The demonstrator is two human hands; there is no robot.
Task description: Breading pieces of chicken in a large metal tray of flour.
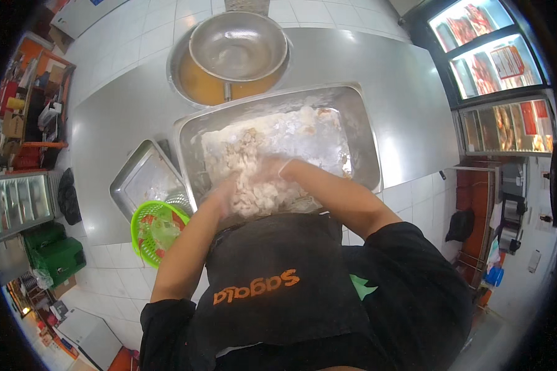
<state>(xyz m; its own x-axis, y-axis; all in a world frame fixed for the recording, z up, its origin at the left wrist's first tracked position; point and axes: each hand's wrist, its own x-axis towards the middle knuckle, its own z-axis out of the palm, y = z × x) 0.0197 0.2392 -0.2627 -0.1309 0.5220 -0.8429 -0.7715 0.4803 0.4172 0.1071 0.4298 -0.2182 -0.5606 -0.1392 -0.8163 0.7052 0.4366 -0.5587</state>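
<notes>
A large rectangular steel pan [369, 139] lies before me, its floor dusted with white flour or starch. Pale, flour-coated pieces [255, 197], which look like food, are heaped in its near left part. My left hand [225, 190] is at the left side of the heap, blurred by motion. On the heap's right side is my right hand [276, 169], also blurred, with a thin clear glove edge showing at the wrist. Both hands touch the coated pieces; how the fingers are closed, and on what, cannot be made out.
Beyond the pan, a perforated steel strainer [236, 44] rests over a round bowl of yellowish-brown liquid [197, 86]. A smaller steel tray [144, 171] and a green plastic basket [155, 208] holding plastic bags sit at left. All are on or beside a steel table [413, 102].
</notes>
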